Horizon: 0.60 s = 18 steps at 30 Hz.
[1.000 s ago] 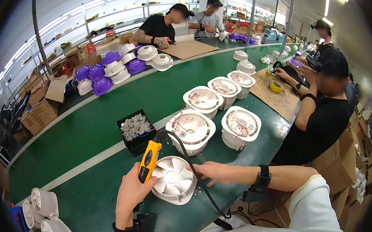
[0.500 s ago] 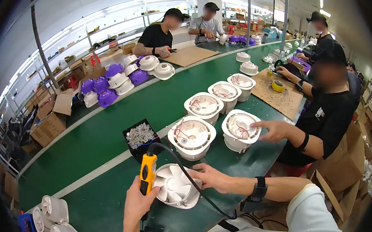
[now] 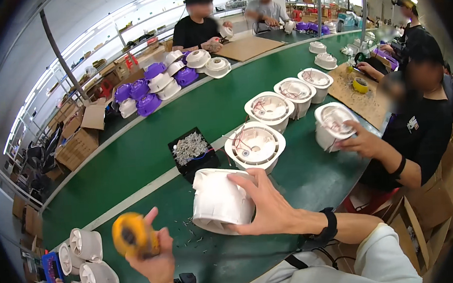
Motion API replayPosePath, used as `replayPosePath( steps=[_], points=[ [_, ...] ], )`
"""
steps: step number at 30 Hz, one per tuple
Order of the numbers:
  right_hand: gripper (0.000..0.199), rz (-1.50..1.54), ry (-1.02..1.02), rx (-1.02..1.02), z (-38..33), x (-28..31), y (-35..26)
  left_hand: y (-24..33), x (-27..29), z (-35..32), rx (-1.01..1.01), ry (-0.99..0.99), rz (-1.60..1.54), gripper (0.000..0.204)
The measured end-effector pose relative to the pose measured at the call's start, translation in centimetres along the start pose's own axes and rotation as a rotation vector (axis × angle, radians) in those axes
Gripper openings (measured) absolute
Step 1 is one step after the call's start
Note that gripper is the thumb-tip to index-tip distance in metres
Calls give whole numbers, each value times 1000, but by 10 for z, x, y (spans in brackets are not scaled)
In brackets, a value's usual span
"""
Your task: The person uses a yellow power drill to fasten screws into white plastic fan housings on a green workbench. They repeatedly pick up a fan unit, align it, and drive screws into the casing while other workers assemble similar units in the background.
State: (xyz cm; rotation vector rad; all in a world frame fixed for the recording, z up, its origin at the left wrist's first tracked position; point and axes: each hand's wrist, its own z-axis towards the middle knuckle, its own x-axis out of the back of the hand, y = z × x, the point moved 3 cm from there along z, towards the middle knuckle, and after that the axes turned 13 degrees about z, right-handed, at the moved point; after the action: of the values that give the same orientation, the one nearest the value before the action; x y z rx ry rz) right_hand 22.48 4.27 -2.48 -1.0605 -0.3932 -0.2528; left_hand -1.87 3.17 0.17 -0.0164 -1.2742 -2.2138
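My left hand (image 3: 159, 264) is closed around a yellow and black electric screwdriver (image 3: 132, 235), blurred by motion and held up left of the work. My right hand (image 3: 271, 204) grips a white plastic fan housing (image 3: 217, 200) by its right side, thumb low and fingers on top. The housing is tilted, its fan blades mostly turned out of sight. Behind it stands a black box (image 3: 199, 167) of small metal screws. Another white housing (image 3: 256, 147) with red wires sits just beyond my right hand.
Loose screws (image 3: 194, 239) lie on the green table. More housings with wires (image 3: 269, 109) line up farther back. A co-worker's hand (image 3: 365, 139) holds a housing (image 3: 333, 126) at the right. At the lower left are several fan housings (image 3: 97, 279) beside another person's hands.
The fan housing has tipped from blades-up onto its side. The screwdriver has moved left, away from it. The co-worker on the right has taken hold of a housing and lifted it.
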Motion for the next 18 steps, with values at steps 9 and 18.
replayPosePath(
  steps=[9, 18],
  points=[
    [66, -561, -215, 623, -75, 64, -2, -18, 31, -16, -306, 221, -220, 38],
    [64, -1111, -55, 234, -110, 140, 69, 0, 17, -17, -340, 241, -364, 42]
  ],
)
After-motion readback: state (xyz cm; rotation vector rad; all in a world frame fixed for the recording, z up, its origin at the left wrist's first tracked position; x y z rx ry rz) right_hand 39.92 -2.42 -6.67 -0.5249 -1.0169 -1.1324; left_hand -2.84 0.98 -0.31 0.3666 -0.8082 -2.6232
